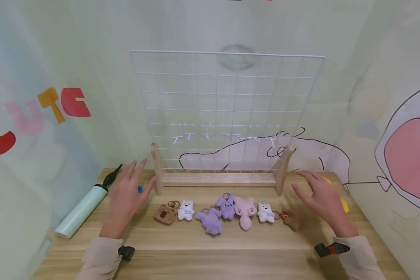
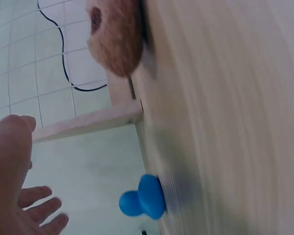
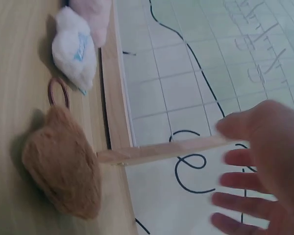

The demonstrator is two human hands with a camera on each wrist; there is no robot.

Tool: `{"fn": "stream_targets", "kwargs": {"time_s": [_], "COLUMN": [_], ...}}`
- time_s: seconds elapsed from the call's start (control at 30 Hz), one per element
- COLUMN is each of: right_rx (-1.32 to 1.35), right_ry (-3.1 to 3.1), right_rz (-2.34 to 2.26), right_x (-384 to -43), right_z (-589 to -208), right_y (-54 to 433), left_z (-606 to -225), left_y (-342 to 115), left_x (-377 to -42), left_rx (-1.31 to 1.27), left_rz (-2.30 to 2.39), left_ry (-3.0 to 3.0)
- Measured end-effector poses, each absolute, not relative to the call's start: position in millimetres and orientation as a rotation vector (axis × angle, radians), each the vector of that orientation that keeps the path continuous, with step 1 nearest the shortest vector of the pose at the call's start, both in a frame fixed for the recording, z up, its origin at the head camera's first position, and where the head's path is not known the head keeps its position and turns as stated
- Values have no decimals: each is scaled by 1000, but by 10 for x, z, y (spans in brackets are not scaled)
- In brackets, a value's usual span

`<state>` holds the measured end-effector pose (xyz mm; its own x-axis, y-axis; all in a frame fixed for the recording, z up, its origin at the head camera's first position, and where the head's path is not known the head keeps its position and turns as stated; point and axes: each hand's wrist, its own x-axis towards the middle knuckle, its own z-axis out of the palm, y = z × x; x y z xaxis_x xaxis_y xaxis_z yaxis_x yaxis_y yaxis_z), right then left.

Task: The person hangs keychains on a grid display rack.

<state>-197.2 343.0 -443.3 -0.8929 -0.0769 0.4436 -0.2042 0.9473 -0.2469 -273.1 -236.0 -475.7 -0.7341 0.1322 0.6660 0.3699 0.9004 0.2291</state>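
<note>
My left hand (image 1: 127, 196) hovers with spread fingers left of a white wire grid rack, holding nothing. On the other side my right hand (image 1: 320, 200) is likewise raised with loose, empty fingers. Between them a row of plush keychains lies on the table: a brown one (image 1: 165, 214), a white bear (image 1: 186, 210), a purple one (image 1: 211, 223), a purple long-eared one (image 1: 226, 208), a pink one (image 1: 245, 213), another white bear (image 1: 266, 212) and a brown one (image 1: 292, 220). In the right wrist view, that last brown plush (image 3: 63, 166) lies below my hand.
The rack's wooden base (image 1: 217, 181) stands at the table's back, with several small white hooks (image 1: 206, 136) on the grid. A pale green pump (image 1: 84, 212) lies left. A blue rounded object (image 2: 151, 197) sits near my left hand, something yellow (image 1: 344, 205) behind my right.
</note>
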Motion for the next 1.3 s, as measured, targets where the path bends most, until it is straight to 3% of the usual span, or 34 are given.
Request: {"fn": "stream_targets", "kwargs": {"time_s": [0.37, 0.9, 1.3], "right_rx": [380, 358, 112], "right_ry": [-3111, -3005, -2744], "right_rz": [669, 1015, 1187], "right_x": [-1913, -2039, -2023], "right_z": [-4747, -5053, -4660], "right_y": [3224, 3260, 3133], "left_z": [-4718, -4798, -4832], "left_y": [-2018, -2069, -1987], "left_x": [-2864, -2881, -2886], "left_rx": [-265, -173, -147], "left_rz": [-895, -1065, -1007], "left_ry": [-2450, -2463, -2450]}}
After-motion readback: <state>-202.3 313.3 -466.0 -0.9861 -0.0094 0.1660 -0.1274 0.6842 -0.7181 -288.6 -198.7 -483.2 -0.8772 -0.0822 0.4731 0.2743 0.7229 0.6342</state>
